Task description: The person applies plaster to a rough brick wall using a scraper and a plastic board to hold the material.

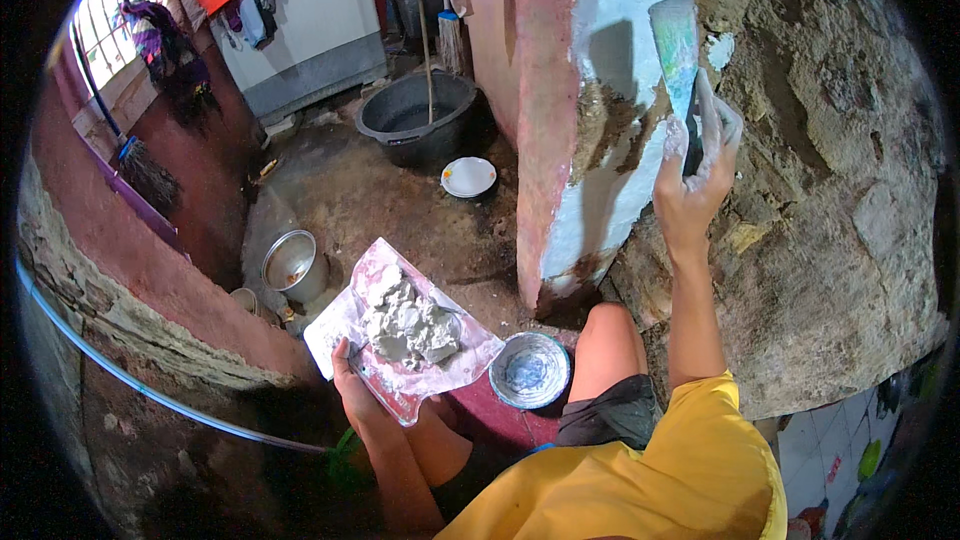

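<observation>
In my raised right hand [697, 165], dusted white, is a putty knife [676, 45] with a wide, stained blade. The blade is up at the wall, beside a smooth pale-blue coated strip [605, 175] that borders rough bare stone; I cannot tell if it touches. Low at the left, my left hand [358, 390] grips the edge of a flat, white-smeared board [468, 358]. A lumpy heap of grey-white putty [408, 325] lies on the board. Close to the board's right side stands a round bowl [530, 370] coated inside with white residue.
A large black basin [420, 135] with a stick standing in it sits on the floor, a white plate [468, 177] before it. A metal pot [295, 266] stands near the low left wall. A blue hose [165, 395] runs along the left. The rough rock wall [830, 200] fills the right.
</observation>
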Tool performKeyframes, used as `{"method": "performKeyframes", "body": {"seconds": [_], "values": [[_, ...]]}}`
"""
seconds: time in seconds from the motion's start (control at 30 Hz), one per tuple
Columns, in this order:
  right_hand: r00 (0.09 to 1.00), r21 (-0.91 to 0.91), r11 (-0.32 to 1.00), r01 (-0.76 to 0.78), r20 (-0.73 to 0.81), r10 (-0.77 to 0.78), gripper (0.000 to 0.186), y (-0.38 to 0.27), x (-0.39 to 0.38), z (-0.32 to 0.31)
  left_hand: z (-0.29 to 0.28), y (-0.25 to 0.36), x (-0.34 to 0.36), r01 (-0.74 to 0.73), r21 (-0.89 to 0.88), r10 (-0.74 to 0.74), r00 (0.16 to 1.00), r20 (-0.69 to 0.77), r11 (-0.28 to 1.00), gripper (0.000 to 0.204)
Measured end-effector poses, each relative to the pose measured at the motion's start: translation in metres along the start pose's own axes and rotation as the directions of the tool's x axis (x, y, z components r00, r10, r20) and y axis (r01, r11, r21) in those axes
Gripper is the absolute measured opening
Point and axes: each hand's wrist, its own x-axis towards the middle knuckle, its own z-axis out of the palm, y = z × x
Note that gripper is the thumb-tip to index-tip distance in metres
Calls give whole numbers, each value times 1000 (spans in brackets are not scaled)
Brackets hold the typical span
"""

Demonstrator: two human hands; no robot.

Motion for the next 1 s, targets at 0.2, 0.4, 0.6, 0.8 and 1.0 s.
{"method": "performKeyframes", "body": {"seconds": [0.2, 0.4, 0.6, 0.8, 1.0], "values": [[999, -74, 997, 35, 4, -35, 55, -2, 4, 15, -9, 2, 9, 15, 36, -15, 1000, 3, 999, 41], [999, -35, 999, 32, 0, -32, 53, -15, 8, 33, -6, 1, 8, 4, 52, -2, 1000, -29, 999, 39], [999, -31, 999, 23, -34, -24, 55, -21, 13, 44, -14, 0, 13, 2, 13, -3, 1000, 19, 1000, 40], [1000, -40, 999, 17, 1, -17, 57, -18, 7, 45, -8, 2, 7, -7, 2, 7, 999, 33, 1000, 42], [999, -65, 997, -35, 27, 36, 54, -18, -20, 45, 1, 4, 0, -24, 18, 24, 999, 28, 1000, 41]]}}
